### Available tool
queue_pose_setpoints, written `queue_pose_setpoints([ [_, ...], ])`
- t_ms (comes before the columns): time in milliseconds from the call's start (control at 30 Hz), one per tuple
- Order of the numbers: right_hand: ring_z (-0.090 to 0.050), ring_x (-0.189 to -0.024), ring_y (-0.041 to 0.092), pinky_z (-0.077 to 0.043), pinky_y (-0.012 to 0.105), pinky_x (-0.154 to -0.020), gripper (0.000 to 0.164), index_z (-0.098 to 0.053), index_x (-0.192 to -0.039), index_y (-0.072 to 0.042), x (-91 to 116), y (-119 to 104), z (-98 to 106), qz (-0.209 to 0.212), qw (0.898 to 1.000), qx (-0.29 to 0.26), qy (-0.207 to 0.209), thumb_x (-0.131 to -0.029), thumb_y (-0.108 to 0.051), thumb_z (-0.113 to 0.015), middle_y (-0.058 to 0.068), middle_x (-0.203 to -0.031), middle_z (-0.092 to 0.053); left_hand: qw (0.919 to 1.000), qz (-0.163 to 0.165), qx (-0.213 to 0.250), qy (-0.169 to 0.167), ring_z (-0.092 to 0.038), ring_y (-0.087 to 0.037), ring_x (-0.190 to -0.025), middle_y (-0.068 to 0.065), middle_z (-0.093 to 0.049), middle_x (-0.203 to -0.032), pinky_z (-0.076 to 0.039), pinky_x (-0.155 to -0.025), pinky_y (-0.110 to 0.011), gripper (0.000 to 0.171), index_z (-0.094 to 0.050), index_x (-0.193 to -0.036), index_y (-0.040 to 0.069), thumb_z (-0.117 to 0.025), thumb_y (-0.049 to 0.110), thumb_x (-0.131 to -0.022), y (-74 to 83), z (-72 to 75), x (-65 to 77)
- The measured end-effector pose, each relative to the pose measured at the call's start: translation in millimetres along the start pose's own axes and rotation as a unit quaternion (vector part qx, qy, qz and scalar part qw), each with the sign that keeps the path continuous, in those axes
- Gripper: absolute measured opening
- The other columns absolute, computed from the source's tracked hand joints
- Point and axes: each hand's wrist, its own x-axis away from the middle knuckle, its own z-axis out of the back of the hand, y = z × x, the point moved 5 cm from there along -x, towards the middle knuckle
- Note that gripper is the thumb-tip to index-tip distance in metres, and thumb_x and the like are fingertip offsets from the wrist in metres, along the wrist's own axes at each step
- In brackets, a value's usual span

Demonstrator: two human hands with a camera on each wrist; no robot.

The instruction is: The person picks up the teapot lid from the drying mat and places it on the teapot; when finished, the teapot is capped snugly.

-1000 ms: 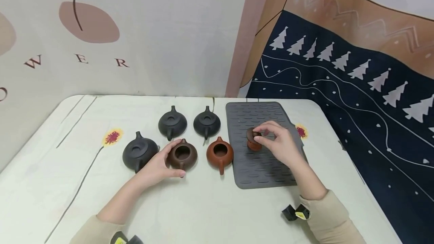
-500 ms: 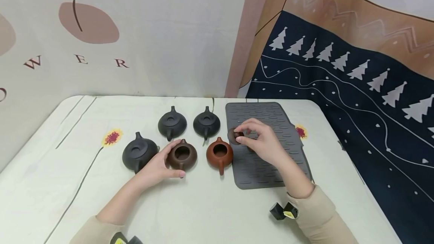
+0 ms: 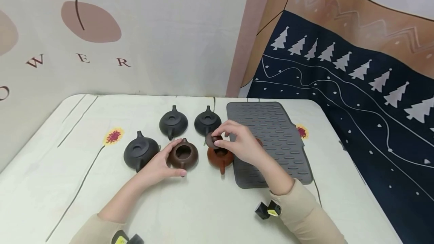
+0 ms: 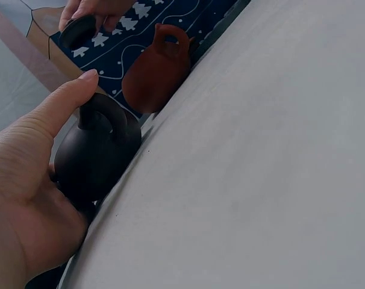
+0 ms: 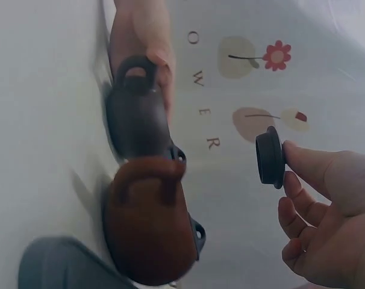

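Observation:
A dark brown teapot (image 3: 183, 154) without its lid stands on the table. My left hand (image 3: 167, 163) holds it round the side, thumb near the handle and fingers toward the spout. My right hand (image 3: 239, 142) pinches a dark brown teapot lid (image 3: 212, 141) by its top. In the head view this lid hangs over the back of a lidless reddish-brown teapot (image 3: 221, 158), partly covering it. The right wrist view shows the lid (image 5: 268, 158) held tilted on edge, clear of both pots. Behind my right hand, a reddish lid (image 3: 259, 142) is mostly hidden on the mat.
A black teapot (image 3: 140, 151) stands left of my left hand. Two more black teapots, one at the back left (image 3: 173, 123) and one at the back middle (image 3: 205, 120), stand farther off. A grey ridged mat (image 3: 281, 161) lies on the right of the white-covered table (image 3: 190, 214).
My right hand has lifted the dark brown lid off the reddish lid on the mat and carried it left to the reddish-brown teapot. My left hand stays on the dark brown teapot.

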Motion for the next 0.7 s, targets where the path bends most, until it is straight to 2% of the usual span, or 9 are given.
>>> queue_pose_setpoints([
  [200, -0.052, -0.080, 0.017, -0.046, 0.033, -0.061, 0.014, -0.072, -0.099, -0.012, -11.5, -4.9, -19.3, 0.020, 0.999, 0.010, -0.025, -0.085, -0.009, -0.073, -0.005, -0.097, -0.060, 1.0000, -0.002, 0.001, -0.002, -0.031, -0.029, -0.135, -0.012, -0.034, -0.150, -0.024, -0.106, -0.052, 0.099, -0.029, -0.150, 0.012, -0.087, 0.027, -0.070, -1.5, 0.0, -0.7],
  [333, -0.054, -0.085, 0.022, -0.047, 0.031, -0.067, 0.015, -0.073, -0.100, -0.011, -19.2, -8.1, -31.3, 0.033, 0.998, 0.021, -0.039, -0.085, -0.010, -0.073, -0.006, -0.097, -0.061, 1.0000, -0.002, -0.001, -0.005, -0.033, -0.030, -0.134, -0.013, -0.033, -0.150, -0.025, -0.105, -0.053, 0.098, -0.029, -0.150, 0.012, -0.086, 0.027, -0.072, -1.5, 0.0, -0.6],
  [433, -0.054, -0.086, 0.025, -0.047, 0.034, -0.069, 0.015, -0.072, -0.100, -0.010, -23.7, -9.7, -39.3, 0.038, 0.998, 0.026, -0.046, -0.085, -0.010, -0.074, -0.004, -0.097, -0.061, 0.9999, -0.001, -0.006, -0.008, -0.034, -0.031, -0.134, -0.013, -0.033, -0.150, -0.026, -0.104, -0.054, 0.098, -0.028, -0.150, 0.013, -0.085, 0.028, -0.072, -0.9, 0.0, -0.1],
  [567, -0.053, -0.087, 0.025, -0.047, 0.040, -0.072, 0.015, -0.072, -0.100, -0.011, -28.0, -9.6, -48.4, 0.028, 0.998, 0.027, -0.052, -0.085, -0.011, -0.074, -0.005, -0.097, -0.060, 0.9999, 0.002, -0.010, -0.010, -0.034, -0.032, -0.134, -0.014, -0.033, -0.149, -0.026, -0.104, -0.055, 0.098, -0.027, -0.150, 0.012, -0.085, 0.029, -0.073, -0.4, -0.1, 0.8],
  [700, -0.053, -0.088, 0.023, -0.047, 0.037, -0.072, 0.015, -0.072, -0.100, -0.013, -31.0, -9.5, -56.0, 0.016, 0.998, 0.032, -0.059, -0.085, -0.012, -0.074, -0.007, -0.097, -0.060, 0.9998, 0.009, -0.013, -0.009, -0.034, -0.032, -0.134, -0.014, -0.034, -0.149, -0.026, -0.105, -0.054, 0.098, -0.027, -0.150, 0.010, -0.084, 0.030, -0.073, -0.8, 0.1, 1.2],
])
